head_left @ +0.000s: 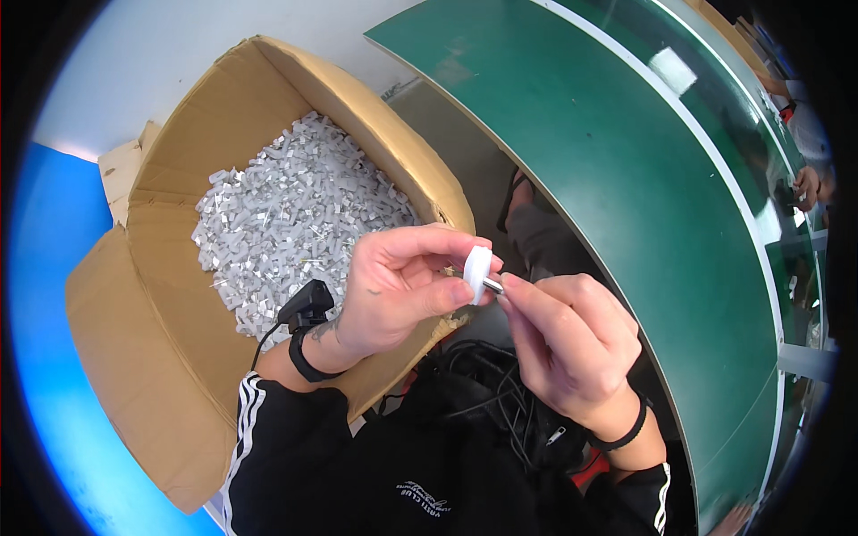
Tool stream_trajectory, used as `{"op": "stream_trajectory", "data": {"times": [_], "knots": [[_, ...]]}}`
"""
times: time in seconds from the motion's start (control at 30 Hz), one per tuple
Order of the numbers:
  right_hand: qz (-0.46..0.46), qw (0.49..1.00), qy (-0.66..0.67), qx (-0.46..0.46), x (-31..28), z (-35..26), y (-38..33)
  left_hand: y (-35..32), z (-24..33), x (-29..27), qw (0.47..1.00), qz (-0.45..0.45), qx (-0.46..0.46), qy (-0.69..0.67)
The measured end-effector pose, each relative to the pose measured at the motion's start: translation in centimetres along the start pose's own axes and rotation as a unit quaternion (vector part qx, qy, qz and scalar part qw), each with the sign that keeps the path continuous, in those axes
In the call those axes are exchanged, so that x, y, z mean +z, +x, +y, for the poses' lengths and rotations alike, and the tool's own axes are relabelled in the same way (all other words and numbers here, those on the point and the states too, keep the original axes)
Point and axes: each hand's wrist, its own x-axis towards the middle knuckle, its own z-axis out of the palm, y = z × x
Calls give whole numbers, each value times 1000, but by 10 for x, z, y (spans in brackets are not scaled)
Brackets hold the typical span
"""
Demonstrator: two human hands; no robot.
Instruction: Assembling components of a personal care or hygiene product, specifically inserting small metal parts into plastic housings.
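My left hand [393,290] pinches a small white plastic part [478,272] with rounded edges between thumb and fingers. A short, shiny metal piece [493,287] sticks out from its right side. The thumb and forefinger of my right hand [572,344] are closed on the metal piece's outer end. I cannot tell whether the metal is fixed in the white part or only touches it. Both hands are raised in front of my body, by the near right edge of a cardboard box [174,259] holding a heap of small whitish plastic and metal pieces [295,219].
A green-topped table [590,116] curves along the right, with a pale rail behind it. Black cables [492,371] hang between my arms. A small black device [308,305] is strapped to my left wrist. Another person's leg [541,237] shows under the table; other hands [807,186] are far right.
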Motion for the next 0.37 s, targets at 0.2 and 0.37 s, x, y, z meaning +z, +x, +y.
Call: {"op": "stream_trajectory", "data": {"times": [0.2, 0.37], "knots": [[-35, 997, -44, -43, -11, -6, -2, 0, 5, 0, 996, -25, -8, 80], [3, 999, -37, -34, -3, -1, -13, 3, 10, 3, 985, -35, 1, 167]]}}
